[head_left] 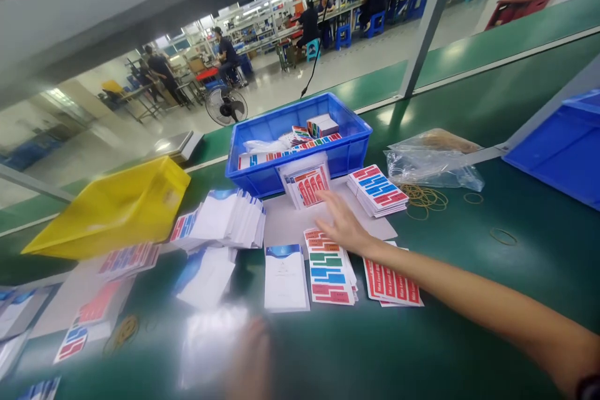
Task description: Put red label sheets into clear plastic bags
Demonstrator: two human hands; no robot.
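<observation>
My right hand [345, 225] reaches over the table with its fingers stretched out and holds nothing that I can see. Its fingertips are at the lower edge of a clear bag of red-printed cards [307, 184]; whether they touch it I cannot tell. Under the wrist lie a pile of sticker sheets in several colours [330, 275] and a pile of red label sheets [394, 281]. Left of these is a stack of white booklets with blue tops [285, 281]. My left hand [252, 356] is smeared by motion at the bottom, beside a blurred pale sheet [209, 344].
A blue bin [300, 165] with sheets stands behind the piles, and a yellow bin [112, 212] tilts at left. More booklets [229, 219] and red-blue sheets [375, 187] lie between. Rubber bands [424, 199], a plastic bag [434, 156] and another blue bin [562, 144] are at right.
</observation>
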